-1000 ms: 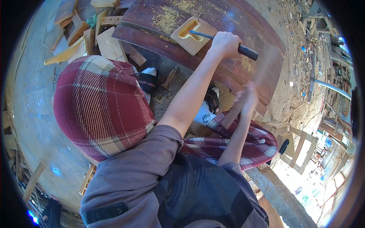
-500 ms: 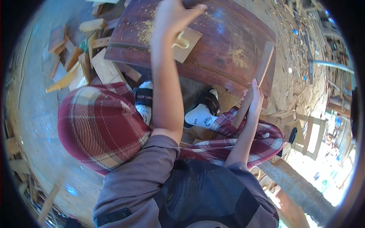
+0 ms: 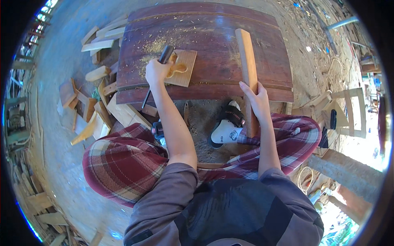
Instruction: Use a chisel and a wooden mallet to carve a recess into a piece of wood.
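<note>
My left hand (image 3: 157, 72) grips a chisel with a black handle (image 3: 166, 54), held at the left side of the carved board, its narrow metal blade (image 3: 146, 99) angled down toward the near table edge. The light wooden board (image 3: 186, 76) lies on the dark red-brown wooden table (image 3: 209, 28) and has a curved, hollowed recess (image 3: 179, 68), partly behind my hand. My right hand (image 3: 257, 98) is wrapped round a long flat wooden bar (image 3: 246, 53), which points away from me over the table's right half. Pale shavings (image 3: 160, 41) are scattered left of and beyond the board.
Loose wood offcuts (image 3: 98, 74) lie piled on the floor left of the table. My crossed legs and sandalled feet (image 3: 230, 123) are below its near edge. At right are a wooden frame (image 3: 349, 112), a coiled cord (image 3: 303, 180) and a concrete ledge (image 3: 344, 176). More timber (image 3: 41, 201) lines the left.
My left hand rose from the board with the chisel, then came down left of it, turning the blade toward me. My right hand raised the bar upright along the table's right. The view has shifted.
</note>
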Demonstrator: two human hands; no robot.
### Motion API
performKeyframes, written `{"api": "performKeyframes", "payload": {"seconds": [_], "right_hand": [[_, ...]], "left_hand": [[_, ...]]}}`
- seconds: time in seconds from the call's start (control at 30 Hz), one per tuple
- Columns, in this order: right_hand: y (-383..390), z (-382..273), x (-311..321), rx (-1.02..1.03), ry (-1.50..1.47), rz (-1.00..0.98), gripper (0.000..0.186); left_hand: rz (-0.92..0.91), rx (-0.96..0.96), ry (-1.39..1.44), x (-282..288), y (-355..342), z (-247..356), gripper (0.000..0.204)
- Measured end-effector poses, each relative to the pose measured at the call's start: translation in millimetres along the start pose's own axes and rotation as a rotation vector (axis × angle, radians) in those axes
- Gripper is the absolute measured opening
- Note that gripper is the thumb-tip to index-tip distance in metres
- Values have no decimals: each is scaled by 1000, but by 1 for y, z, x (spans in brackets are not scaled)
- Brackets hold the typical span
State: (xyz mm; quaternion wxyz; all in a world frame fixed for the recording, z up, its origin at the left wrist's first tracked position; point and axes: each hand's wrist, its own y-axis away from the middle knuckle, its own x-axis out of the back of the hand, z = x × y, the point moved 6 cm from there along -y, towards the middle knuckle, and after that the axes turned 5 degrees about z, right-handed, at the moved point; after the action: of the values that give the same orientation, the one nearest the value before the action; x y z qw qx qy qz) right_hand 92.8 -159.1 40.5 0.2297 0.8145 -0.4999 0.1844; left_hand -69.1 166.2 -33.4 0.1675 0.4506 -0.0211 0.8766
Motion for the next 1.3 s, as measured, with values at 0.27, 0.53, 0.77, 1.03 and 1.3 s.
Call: {"api": "performKeyframes", "payload": {"seconds": [0.27,0.53,0.77,1.03,1.3], "right_hand": [[-3,6,10,40,-34,35,60],[-3,5,11,21,-50,9,59],[-2,0,14,32,-98,36,59],[0,-3,10,31,-3,-10,62],[1,-2,14,39,-24,4,65]], "left_hand": [[121,2,-53,15,13,12,38],[262,195,184,29,2,-7,41],[497,8,637,63,7,14,26],[402,-282,237,67,16,31,29],[351,-209,305,67,20,31,29]]}}
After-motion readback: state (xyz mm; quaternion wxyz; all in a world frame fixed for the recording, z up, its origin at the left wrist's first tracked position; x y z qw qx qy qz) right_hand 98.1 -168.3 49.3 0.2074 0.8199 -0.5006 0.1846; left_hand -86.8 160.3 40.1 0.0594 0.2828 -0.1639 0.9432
